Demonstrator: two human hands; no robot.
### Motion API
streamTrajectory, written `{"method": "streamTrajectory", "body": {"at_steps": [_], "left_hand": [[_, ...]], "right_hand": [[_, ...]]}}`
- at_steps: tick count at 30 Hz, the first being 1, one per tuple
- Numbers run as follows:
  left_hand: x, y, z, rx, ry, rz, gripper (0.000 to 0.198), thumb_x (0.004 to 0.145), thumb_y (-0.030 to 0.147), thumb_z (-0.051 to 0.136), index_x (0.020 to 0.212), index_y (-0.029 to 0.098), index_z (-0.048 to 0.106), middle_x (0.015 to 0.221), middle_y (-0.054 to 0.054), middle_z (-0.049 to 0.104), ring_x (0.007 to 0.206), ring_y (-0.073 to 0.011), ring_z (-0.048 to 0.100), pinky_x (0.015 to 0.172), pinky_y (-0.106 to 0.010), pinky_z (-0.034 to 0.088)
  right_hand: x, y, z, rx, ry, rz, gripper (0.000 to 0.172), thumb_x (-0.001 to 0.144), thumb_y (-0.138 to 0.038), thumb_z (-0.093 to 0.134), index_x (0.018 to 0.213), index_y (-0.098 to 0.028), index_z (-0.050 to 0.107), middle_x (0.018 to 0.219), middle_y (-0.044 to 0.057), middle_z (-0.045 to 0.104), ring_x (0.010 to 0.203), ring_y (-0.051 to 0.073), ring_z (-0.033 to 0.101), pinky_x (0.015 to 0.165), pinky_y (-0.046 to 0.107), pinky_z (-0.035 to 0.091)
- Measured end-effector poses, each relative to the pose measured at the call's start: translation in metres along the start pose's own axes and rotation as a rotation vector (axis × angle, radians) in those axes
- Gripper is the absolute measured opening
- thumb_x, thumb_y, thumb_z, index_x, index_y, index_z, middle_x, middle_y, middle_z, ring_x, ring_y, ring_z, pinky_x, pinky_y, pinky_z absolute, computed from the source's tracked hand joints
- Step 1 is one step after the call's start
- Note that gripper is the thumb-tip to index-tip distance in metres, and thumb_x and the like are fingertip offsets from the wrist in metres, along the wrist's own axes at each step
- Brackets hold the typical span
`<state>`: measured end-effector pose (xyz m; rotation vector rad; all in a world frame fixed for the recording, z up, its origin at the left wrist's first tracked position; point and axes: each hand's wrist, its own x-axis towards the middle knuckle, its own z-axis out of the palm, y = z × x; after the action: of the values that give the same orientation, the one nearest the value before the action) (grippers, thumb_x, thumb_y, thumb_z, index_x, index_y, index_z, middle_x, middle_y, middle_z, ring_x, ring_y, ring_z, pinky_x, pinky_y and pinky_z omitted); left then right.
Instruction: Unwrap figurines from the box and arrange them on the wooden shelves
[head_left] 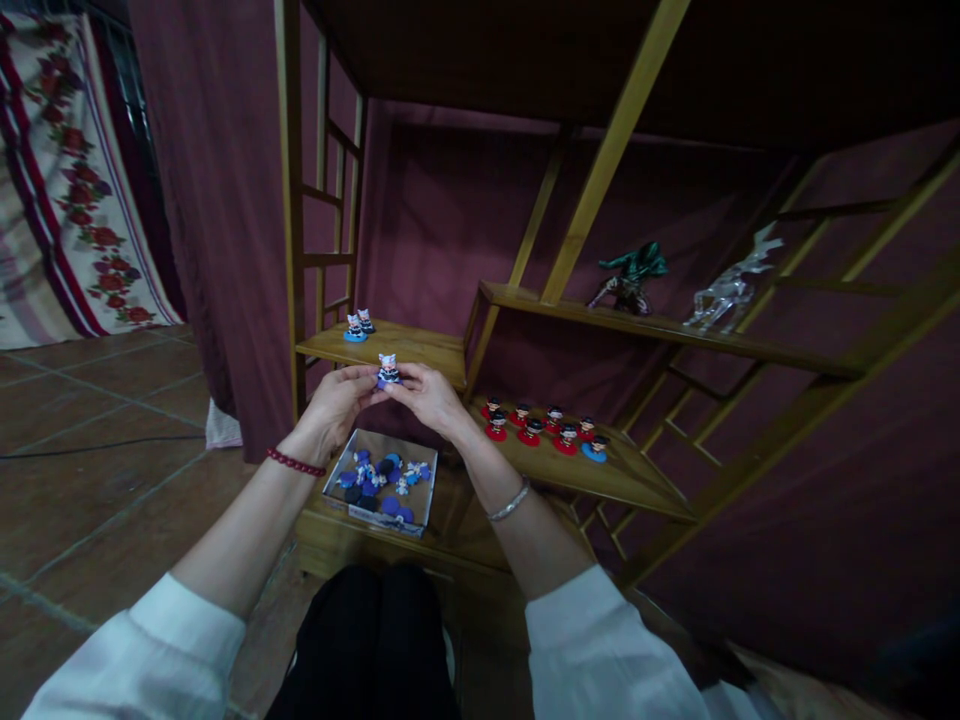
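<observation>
My left hand (341,398) and my right hand (427,395) meet in front of me, both pinching one small toy figure (388,370) with a white head and a blue-purple base. Directly below them sits an open cardboard box (346,470) holding several more small figures and dark blue round bases. Two similar figures on blue bases (358,325) stand on the left wooden shelf (420,348) just behind my hands. A row of several red-clad figures (536,425) stands on the lower shelf (622,480) to the right.
The wooden shelf unit (289,200) has slanted struts and a dark red cloth backing. A green figurine (630,272) and a clear glass animal (731,285) stand on the upper right shelf. Tiled floor and a flowered cloth (67,180) lie at left.
</observation>
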<state>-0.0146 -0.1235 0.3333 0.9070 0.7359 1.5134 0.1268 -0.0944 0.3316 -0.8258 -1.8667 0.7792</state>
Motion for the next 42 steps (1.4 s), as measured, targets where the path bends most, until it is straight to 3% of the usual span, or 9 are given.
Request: {"method": "streamTrajectory", "body": {"at_steps": [14,26,32,42], "left_hand": [[0.006,0.012,0.020,0.052,0.071,0.021,0.013,0.072,-0.005,0.051,0.070,0.007,0.054,0.065,-0.004,0.061,0.057,-0.0087,0.060,0.066,-0.027,0.055],[0.028,0.009,0.016,0.087,0.065,0.064,0.011,0.072,-0.003,0.054,0.070,0.007,0.054,0.066,-0.003,0.059,0.057,-0.0080,0.060,0.060,-0.021,0.054],[0.037,0.005,0.015,0.125,0.099,0.090,0.009,0.068,0.001,0.062,0.070,0.008,0.057,0.065,-0.002,0.059,0.056,-0.0081,0.058,0.066,-0.025,0.054],[0.044,0.001,0.015,0.211,0.120,0.149,0.009,0.068,0.001,0.055,0.068,0.010,0.056,0.060,0.001,0.058,0.052,-0.0072,0.056,0.061,-0.023,0.050]], "right_hand": [[0.017,-0.005,-0.009,0.026,0.043,0.003,0.029,0.070,-0.021,0.067,0.098,-0.015,0.064,0.105,0.007,0.063,0.085,0.016,0.065,0.084,0.031,0.051],[0.032,0.000,-0.013,-0.127,0.072,-0.044,0.029,0.070,-0.022,0.067,0.098,-0.016,0.065,0.100,0.005,0.067,0.086,0.016,0.063,0.084,0.032,0.049],[0.038,0.003,-0.013,-0.172,0.080,-0.017,0.029,0.070,-0.023,0.067,0.098,-0.017,0.066,0.093,0.003,0.069,0.084,0.016,0.063,0.082,0.031,0.048],[0.049,0.012,-0.013,-0.167,0.042,0.015,0.027,0.068,-0.021,0.066,0.095,-0.015,0.066,0.089,0.002,0.070,0.082,0.016,0.063,0.082,0.031,0.048]]}}
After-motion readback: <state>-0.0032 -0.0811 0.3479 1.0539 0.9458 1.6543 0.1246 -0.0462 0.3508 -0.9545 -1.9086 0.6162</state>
